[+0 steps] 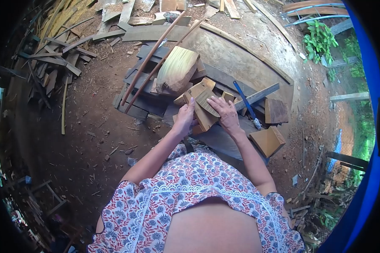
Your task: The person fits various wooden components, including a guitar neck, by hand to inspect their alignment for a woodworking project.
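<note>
My left hand [185, 116] grips the left side of a light brown wooden block [206, 119], thumb up along its edge. Across that block lies a smaller, darker piece of wood [207, 101] with a rounded end. The fingers of my right hand [225, 112] rest spread on the right part of this smaller piece. Just behind the hands sits a large pale block [178, 69] with a curved face. To the right, a blue bar [244, 99] crosses a narrow wooden strip [257, 97].
Two long thin brown rods [153, 60] lean at the left of the work pile. An angled block [267, 141] and a dark block [276, 111] lie right. Scrap boards [63, 57] are heaped far left. A long plank [247, 50] runs behind; a leafy plant [319, 41] grows beyond.
</note>
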The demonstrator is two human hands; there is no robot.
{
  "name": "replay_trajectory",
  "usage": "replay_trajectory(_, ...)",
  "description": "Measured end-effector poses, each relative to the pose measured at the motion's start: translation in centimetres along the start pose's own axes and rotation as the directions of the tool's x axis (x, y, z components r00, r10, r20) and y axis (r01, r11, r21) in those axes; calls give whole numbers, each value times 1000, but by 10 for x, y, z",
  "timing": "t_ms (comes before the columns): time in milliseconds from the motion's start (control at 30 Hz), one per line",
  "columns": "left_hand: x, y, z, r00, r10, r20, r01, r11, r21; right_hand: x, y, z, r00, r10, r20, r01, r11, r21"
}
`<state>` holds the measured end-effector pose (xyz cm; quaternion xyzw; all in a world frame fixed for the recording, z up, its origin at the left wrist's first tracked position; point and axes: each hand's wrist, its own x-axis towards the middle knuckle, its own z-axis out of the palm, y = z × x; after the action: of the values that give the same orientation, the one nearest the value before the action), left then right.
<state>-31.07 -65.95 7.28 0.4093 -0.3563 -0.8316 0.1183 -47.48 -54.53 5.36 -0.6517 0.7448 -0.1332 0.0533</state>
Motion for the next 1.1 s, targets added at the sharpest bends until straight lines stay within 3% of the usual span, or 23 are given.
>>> replay_trajectory(100, 0, 0, 0, 999, -27, -44, 26, 1000, -15, 6, 17, 8, 954, 298, 43, -301, 949, 95)
replay_trajectory(200, 4, -10, -6, 998, -32, -53, 35, 997, 67, 7, 0, -6, 982, 185, -41, -176, 971, 164)
replay_trajectory(233, 10, -18, -10, 999, 45, -31, -39, 987, 157, 6, -6, -8, 996, 79, -43, -73, 989, 132)
replay_trajectory(267, 17, -24, -12, 992, 123, 2, -120, 963, 241, 1, -5, -6, 996, 84, -43, -78, 989, 129)
replay_trajectory(400, 19, -25, -19, 989, 146, -9, -132, 920, 369, -15, 25, 8, 979, 203, 25, -204, 977, 68)
replay_trajectory(467, 0, -4, -14, 978, 199, 59, -200, 825, 528, -12, 36, -3, 892, 451, 25, -441, 860, 256)
replay_trajectory(500, -7, 3, -12, 980, 192, 53, -190, 827, 529, -7, 29, -15, 892, 451, 34, -444, 858, 260)
replay_trajectory(567, -12, 12, -6, 958, 277, 78, -246, 648, 721, 8, 13, -52, 936, 289, -200, -207, 914, 348)
replay_trajectory(600, -11, 10, -6, 958, 271, 89, -250, 647, 720, 12, 6, -62, 933, 299, -202, -218, 913, 344)
replay_trajectory(667, -9, 6, -11, 909, 365, 201, -380, 533, 756, 17, -8, -73, 994, -19, -107, 32, 993, 118)
replay_trajectory(700, -14, 12, -10, 908, 363, 209, -385, 529, 756, 17, -6, -67, 995, -57, -88, 70, 986, 152)
replay_trajectory(733, -23, 22, -7, 925, 323, 197, -343, 492, 800, 14, -2, -62, 994, -54, -91, 68, 986, 150)
replay_trajectory(833, -33, 22, -18, 931, 295, 213, -324, 405, 855, 2, 30, -44, 977, 210, -48, -207, 977, 55)
replay_trajectory(933, -38, 22, -27, 931, 269, 247, -332, 343, 879, -2, 29, -50, 974, 215, -75, -205, 971, 120)
replay_trajectory(967, -42, 20, -29, 941, 225, 251, -316, 330, 889, 1, 17, -53, 984, 146, -104, -120, 967, 225)
replay_trajectory(1000, -46, 19, -29, 944, 211, 255, -314, 327, 891, 3, 2, -51, 982, 160, -100, -133, 964, 231)
replay_trajectory(1067, -46, 25, -27, 946, 170, 276, -315, 280, 907, 6, -20, -45, 990, -116, -83, 134, 950, 282)
replay_trajectory(1100, -46, 26, -28, 942, 152, 300, -331, 260, 907, 4, -23, -37, 991, -89, -99, 117, 935, 335)
